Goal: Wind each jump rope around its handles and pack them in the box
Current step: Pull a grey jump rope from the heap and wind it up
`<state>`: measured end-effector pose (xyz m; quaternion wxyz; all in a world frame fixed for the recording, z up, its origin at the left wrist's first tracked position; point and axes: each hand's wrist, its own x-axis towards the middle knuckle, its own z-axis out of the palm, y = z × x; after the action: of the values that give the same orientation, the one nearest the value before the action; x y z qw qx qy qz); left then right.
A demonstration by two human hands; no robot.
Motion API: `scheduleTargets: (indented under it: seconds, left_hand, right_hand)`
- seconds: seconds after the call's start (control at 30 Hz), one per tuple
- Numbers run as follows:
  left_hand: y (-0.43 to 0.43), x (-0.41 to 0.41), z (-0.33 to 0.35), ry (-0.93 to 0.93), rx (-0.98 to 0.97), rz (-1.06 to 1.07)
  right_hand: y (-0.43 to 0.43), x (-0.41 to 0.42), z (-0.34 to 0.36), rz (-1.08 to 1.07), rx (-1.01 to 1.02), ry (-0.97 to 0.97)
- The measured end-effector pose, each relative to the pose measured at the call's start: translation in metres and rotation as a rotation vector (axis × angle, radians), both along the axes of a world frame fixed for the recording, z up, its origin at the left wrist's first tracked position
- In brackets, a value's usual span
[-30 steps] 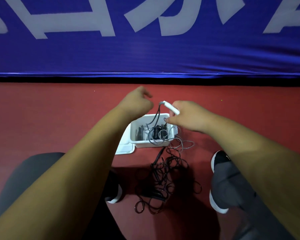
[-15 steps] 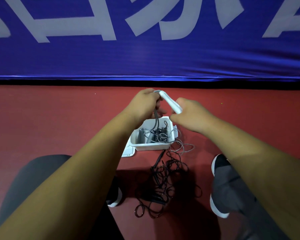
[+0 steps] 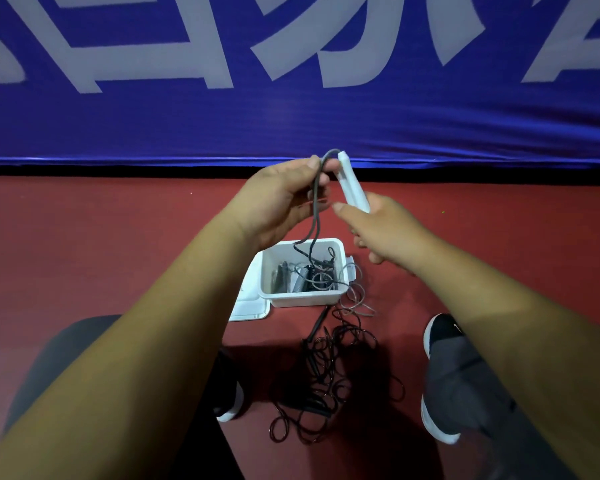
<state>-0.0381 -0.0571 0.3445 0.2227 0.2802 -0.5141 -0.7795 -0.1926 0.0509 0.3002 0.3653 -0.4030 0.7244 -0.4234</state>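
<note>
White smooth handle (image 3: pixel 352 188), right hand (image 3: pixel 385 232) — grey cord (image 3: pixel 315 220), left hand (image 3: pixel 279 202).

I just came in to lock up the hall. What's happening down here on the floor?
A person is packing up jump ropes. Their right hand holds a white handle upright, and the left hand holds the grey rope that comes out of its top. That rope hangs down into the open white box, which holds some dark wound bundles. A black jump rope lies in a loose tangle on the red floor on the near side of the box, not yet wound.
</note>
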Motion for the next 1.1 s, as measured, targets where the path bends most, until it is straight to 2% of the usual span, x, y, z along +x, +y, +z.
scheduleTargets:
  seconds: [0.2,0.27,0.43,0.57,0.7,0.83,1.1]
  left_hand:
    - [-0.001,0.008,0.008,-0.009,-0.116,0.008]
    - [-0.001,0.008,0.010,-0.005,-0.114,0.041]
    - [0.004,0.004,0.007,0.006,-0.082,0.098]
    - [0.009,-0.002,0.003,-0.021,-0.088,0.138]
    - [0.012,-0.009,0.002,-0.013,-0.100,0.133]
    - [0.006,-0.008,0.005,-0.062,-0.190,0.091]
    - [-0.004,0.003,0.012,-0.130,-0.226,0.048]
  right_hand:
    - [0.004,0.002,0.002,0.083,-0.064,-0.303]
    - [0.006,0.006,0.001,0.086,-0.105,-0.336]
    - [0.005,0.015,-0.009,0.051,-0.164,-0.286]
    - [0.000,0.020,-0.013,0.034,-0.194,-0.158]
    - [-0.007,0.021,-0.021,-0.052,-0.130,-0.029]
    - [-0.010,0.015,-0.022,-0.069,-0.055,0.080]
    - [-0.004,0.011,-0.012,0.083,-0.029,-0.213]
